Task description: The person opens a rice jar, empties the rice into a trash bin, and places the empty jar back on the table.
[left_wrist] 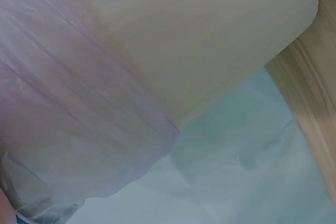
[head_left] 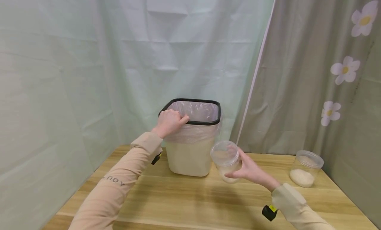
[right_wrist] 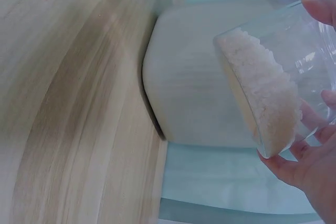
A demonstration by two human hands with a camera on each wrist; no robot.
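A cream trash bin [head_left: 190, 159] with a black rim stands upright on the table, lined with a thin translucent bag [head_left: 197, 133]. My left hand [head_left: 171, 122] grips the rim at its near left corner, fingers over the edge. To the right of the bin, my right hand [head_left: 249, 169] holds a clear jar [head_left: 221, 160] off the table, slightly tilted. White grains [right_wrist: 260, 85] lie in the bottom of that jar, as the right wrist view shows. Only the bin's side and the bag [left_wrist: 79, 108] fill most of the left wrist view; the left hand barely shows there.
Another clear jar [head_left: 309, 162] with white grains in its bottom stands near the table's right edge. The wooden table [head_left: 178, 203] meets pale curtains [head_left: 190, 51] behind the bin and at the left. A grey curtain with flowers [head_left: 285, 91] hangs at the right.
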